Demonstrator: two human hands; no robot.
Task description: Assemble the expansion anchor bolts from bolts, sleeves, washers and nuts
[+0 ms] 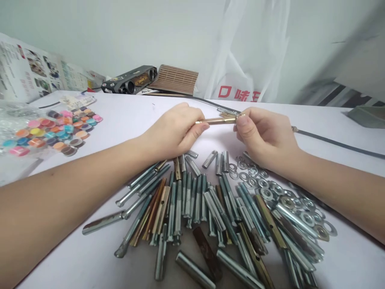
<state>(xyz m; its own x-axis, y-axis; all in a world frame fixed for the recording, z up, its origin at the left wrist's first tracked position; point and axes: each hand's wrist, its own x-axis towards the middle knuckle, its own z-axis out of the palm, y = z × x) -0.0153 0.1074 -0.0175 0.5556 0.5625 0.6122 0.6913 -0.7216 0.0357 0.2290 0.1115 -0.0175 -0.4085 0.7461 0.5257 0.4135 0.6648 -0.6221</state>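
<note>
A brass-coloured expansion bolt is held level above the table between my two hands. My left hand has its thumb and fingers closed on the bolt's left end. At the other end, my right hand pinches it between thumb and fingers; whether a nut or washer sits there is hidden. Below lie many loose bolts with flared ends and threads, mixed with metal sleeves, some silver, some brass-coloured or rusty. Flat washers and nuts are heaped under my right forearm.
Colourful small round pots lie by clear plastic at the left. Behind are a black box, a brown slatted mat and a white plastic bag. A dark cable crosses the table; a grey-green object stands far right.
</note>
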